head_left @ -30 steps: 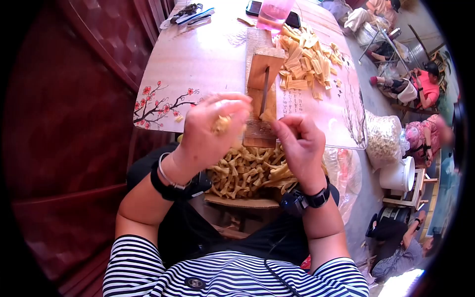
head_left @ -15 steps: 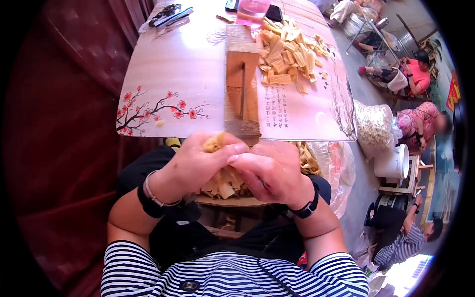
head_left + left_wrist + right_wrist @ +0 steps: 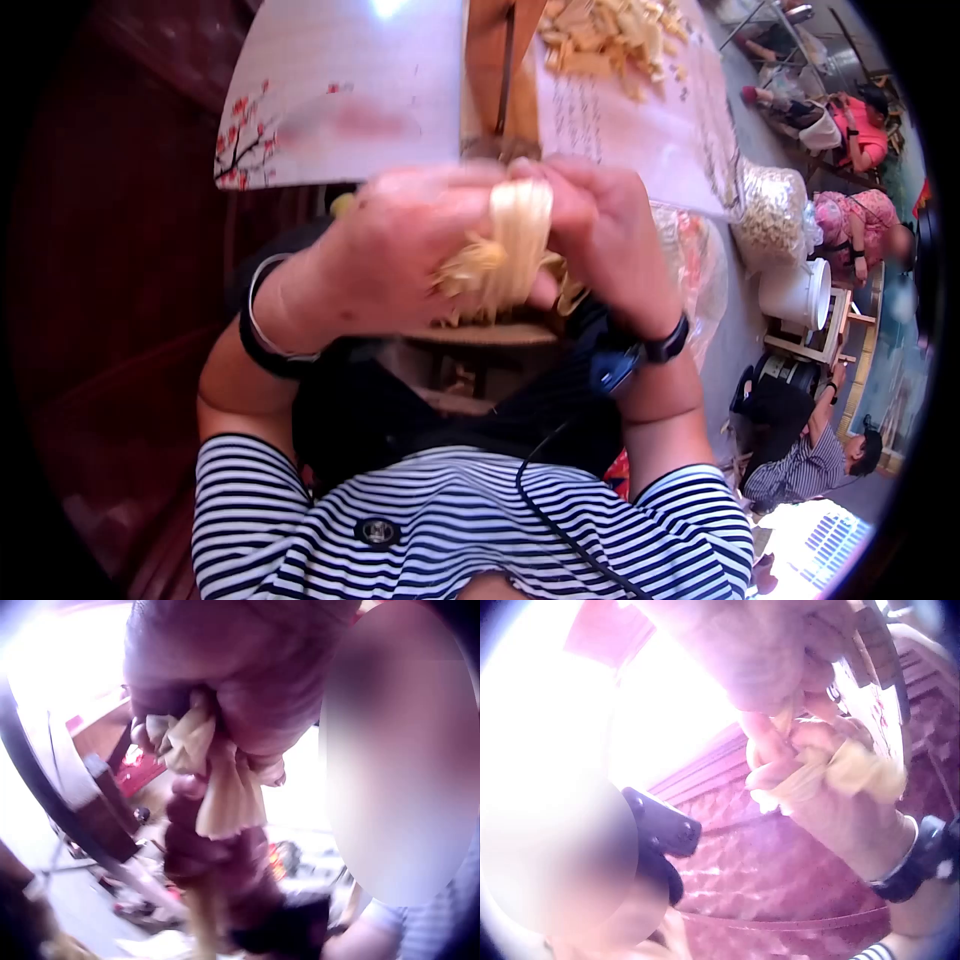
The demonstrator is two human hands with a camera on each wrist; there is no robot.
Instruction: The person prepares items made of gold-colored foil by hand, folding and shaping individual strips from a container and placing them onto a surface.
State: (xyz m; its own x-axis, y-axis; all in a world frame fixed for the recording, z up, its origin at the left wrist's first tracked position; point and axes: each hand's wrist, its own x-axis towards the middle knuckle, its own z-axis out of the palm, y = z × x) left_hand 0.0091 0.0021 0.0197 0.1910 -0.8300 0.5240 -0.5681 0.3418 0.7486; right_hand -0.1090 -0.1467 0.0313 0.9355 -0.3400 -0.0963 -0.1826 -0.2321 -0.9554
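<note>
Both hands are raised together close to the head camera, over my lap. My left hand (image 3: 400, 245) grips a small bunch of tan knotted strips (image 3: 468, 268) and holds one pale flat strip (image 3: 518, 235) that runs over its fingers. My right hand (image 3: 605, 230) pinches the top end of that same strip. In the left wrist view the strip (image 3: 225, 791) hangs folded out of the left hand (image 3: 247, 667). The right wrist view shows the right hand (image 3: 780, 652) above the left hand (image 3: 840, 806), with the strip (image 3: 855, 771) between them.
Behind the hands stands a wooden cutter block (image 3: 495, 70) on a painted table (image 3: 340, 90), with a pile of cut strips (image 3: 610, 30) beside it. A cardboard tray edge (image 3: 470, 335) shows below the hands. A filled bag (image 3: 770, 215), a white bucket (image 3: 800, 295) and seated people are at the right.
Both hands came back from the cutter block and rose toward the camera. They closed together, and a long pale strip now runs between them. The view has tilted down.
</note>
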